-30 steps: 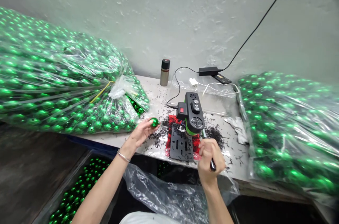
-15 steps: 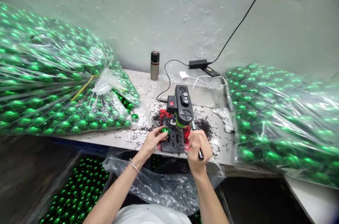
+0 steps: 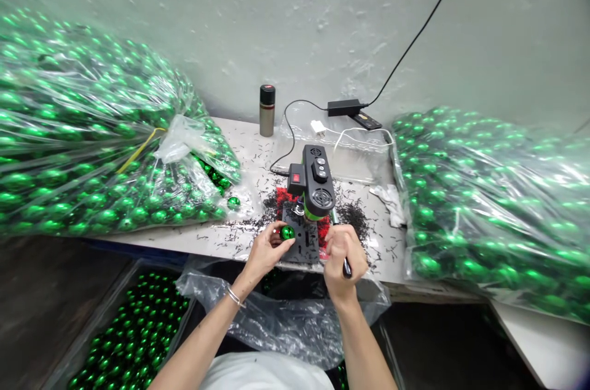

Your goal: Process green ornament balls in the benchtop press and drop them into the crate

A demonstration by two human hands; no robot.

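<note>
L hand (image 3: 268, 247) is holding green ball (image 3: 287, 232) w/ thumb & fingers part-open round it, over L edge of base plate (image 3: 300, 244), nr front edge of table (image 3: 244, 135). R hand (image 3: 345, 258) is gripping lever (image 3: 347, 268), fingers curled shut. Black machine (image 3: 318, 180) is overhanging base plate; flask (image 3: 267, 113) is standing nr back edge.

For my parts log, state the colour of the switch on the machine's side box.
Red, seen in the head view.

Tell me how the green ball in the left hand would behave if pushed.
The green ball would probably roll easily, being round. Its mirror-like shine suggests a smooth, perhaps slippery surface. It may be light, as the left hand seems to hold it by fingertips alone.
</note>
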